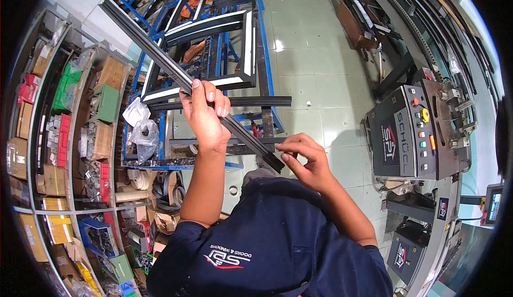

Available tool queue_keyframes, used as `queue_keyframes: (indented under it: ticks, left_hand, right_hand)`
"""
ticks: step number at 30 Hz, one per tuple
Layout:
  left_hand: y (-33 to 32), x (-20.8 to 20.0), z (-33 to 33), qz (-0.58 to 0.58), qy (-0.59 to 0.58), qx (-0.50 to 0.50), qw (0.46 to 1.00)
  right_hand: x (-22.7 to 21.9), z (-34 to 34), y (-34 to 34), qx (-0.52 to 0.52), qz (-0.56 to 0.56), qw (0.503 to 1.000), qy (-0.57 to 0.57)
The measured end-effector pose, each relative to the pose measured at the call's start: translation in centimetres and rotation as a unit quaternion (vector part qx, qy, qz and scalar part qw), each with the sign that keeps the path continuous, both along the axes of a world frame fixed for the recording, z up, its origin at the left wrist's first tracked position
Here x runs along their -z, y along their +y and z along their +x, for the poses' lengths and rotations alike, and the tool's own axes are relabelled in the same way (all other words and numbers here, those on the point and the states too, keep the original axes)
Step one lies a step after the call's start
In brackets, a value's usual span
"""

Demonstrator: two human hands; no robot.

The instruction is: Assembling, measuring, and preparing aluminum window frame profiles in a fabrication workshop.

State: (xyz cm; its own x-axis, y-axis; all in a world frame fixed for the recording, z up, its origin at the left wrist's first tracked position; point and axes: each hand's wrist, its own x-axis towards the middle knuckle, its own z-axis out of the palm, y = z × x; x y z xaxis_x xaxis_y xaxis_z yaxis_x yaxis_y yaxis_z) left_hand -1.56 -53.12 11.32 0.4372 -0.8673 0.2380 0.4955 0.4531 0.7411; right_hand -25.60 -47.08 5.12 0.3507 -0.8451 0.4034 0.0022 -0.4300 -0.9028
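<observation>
On your far left, shelves (40, 152) are curving along the wall, crowded with brown cardboard boxes (109, 72), green cartons (107, 103) and red packets (63, 136), with yellow boxes (59, 227) lower down; clear plastic bags (140, 131) are hanging at the shelf end.

Your left hand (203, 112) is wrapping its fingers fully around the long dark profile strip (160, 59), clamped on it near the middle, likely so the length is staying steady while it is slanting from the upper left down toward your chest. Behind it, black-and-white frames (214, 29) are resting on a blue rack (270, 62).

Your right hand (307, 160) is pinching thumb and forefinger together at the strip's lower cut end (275, 163), touching it, apparently to feel or guide that end.

To your right, a grey machine (414, 131) is standing on the pale tiled floor (315, 56), carrying a control panel with red, yellow and green round buttons (425, 116) and a red-and-white emblem on its dark side. A small lit screen (494, 205) is showing at the far right edge.
</observation>
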Motion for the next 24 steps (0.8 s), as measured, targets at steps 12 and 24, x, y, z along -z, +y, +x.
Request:
queue_keyframes:
  ticks: [12,24]
  left_hand:
    - [2.3,-0.7,-1.5,-0.047,-0.013,-0.030,0.998]
    - [3.9,1.0,-4.1,-0.051,-0.062,0.019,0.997]
  right_hand:
    - [2.1,2.6,2.3,0.045,0.058,0.995,0.067]
    - [1.8,2.3,2.3,0.061,0.111,0.981,0.149]
